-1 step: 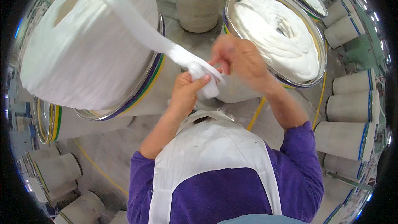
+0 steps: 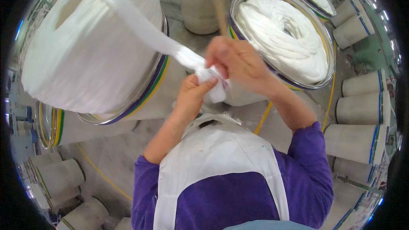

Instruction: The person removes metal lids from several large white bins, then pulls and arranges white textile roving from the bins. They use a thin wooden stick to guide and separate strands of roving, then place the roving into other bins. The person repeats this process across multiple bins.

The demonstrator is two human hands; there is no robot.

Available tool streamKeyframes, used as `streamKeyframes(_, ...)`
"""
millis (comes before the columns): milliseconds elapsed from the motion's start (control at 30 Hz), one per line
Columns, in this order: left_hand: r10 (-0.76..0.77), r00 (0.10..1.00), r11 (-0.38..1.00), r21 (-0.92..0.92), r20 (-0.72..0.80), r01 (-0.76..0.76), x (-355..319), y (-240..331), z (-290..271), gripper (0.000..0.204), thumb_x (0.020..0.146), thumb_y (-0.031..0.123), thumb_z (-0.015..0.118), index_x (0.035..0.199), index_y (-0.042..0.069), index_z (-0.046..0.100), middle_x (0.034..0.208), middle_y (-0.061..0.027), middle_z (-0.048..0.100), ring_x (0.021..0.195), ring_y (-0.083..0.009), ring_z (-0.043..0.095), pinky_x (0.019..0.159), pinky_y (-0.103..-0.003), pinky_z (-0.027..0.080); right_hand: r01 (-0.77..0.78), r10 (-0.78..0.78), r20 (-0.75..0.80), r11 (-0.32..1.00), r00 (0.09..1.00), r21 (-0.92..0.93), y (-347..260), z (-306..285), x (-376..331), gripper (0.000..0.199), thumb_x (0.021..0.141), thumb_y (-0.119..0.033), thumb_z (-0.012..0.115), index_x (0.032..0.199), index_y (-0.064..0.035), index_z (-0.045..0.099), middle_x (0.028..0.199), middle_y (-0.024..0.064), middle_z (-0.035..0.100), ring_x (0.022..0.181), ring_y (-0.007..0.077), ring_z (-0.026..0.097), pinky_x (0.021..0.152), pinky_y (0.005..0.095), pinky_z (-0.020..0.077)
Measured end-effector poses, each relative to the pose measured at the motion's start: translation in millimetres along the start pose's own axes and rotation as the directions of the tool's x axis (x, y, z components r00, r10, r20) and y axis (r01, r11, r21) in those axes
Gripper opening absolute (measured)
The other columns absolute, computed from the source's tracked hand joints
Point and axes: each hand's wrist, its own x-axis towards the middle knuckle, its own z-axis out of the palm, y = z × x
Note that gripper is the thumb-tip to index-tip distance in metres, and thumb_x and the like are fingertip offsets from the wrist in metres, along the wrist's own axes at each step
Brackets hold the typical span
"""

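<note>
A wide strand of white fibre sliver (image 2: 149,32) runs down from a big coil of white sliver (image 2: 89,51) at the left to my hands. My left hand (image 2: 190,96) is closed round the strand's end, its thumb pressed on top and a short tail hanging below. Just above and to the right, my right hand (image 2: 238,61) is closed, with its fingers at the same bunched end. It is smeared by motion. A thin tan stick (image 2: 220,12), also blurred, stands up out of its grip. Its lower end is hidden.
The left coil rises above the rim of its striped can (image 2: 159,70). At the right stands an open can (image 2: 330,66) with coiled sliver inside. Another tall can (image 2: 201,6) stands ahead. Several pale cans (image 2: 355,142) line the right side, with more at lower left (image 2: 64,174).
My right hand has moved a little left, over the strand's end, and the tan stick now shows above it. My left hand has stayed in place.
</note>
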Motion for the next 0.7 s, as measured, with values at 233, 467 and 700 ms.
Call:
streamKeyframes(233,-0.026,0.996,1.000,-0.014,0.083,0.028,-13.9,16.2,12.6,0.022,0.087,0.007,0.066,0.106,-0.002,0.060,0.100,-0.0094,0.068,0.093,-0.0154,0.063,0.083,-0.030,0.049,0.057,-0.078,-0.038,0.922,0.996,-0.382,3.1,30.8,39.7,0.055,0.096,-0.054,0.043,0.085,-0.0063,0.067,0.057,0.0082,0.057,0.052,0.0262,0.054,0.055,0.0365,0.0435)
streamKeyframes(467,-0.056,0.998,0.975,0.217,-0.004,0.056,-21.5,24.8,6.1,0.029,0.076,0.005,0.077,0.101,-0.001,0.064,0.093,-0.0088,0.071,0.088,-0.0154,0.067,0.083,-0.030,0.050,0.178,-0.130,0.486,0.983,0.864,-0.054,-15.7,-0.2,38.1,0.031,0.099,-0.030,0.049,0.104,0.0001,0.058,0.083,0.0059,0.067,0.066,0.0130,0.061,0.062,0.0265,0.0477)
streamKeyframes(700,-0.015,0.999,0.973,0.232,0.037,0.006,-24.0,24.1,8.4,0.016,0.083,0.006,0.071,0.097,-0.002,0.068,0.094,-0.0084,0.071,0.091,-0.0146,0.067,0.083,-0.028,0.051,0.178,-0.049,0.458,0.954,0.888,-0.243,-35.7,-16.0,33.0,0.028,0.091,-0.021,0.059,0.109,0.0005,0.058,0.087,0.0103,0.069,0.079,0.0174,0.066,0.073,0.0308,0.0502)
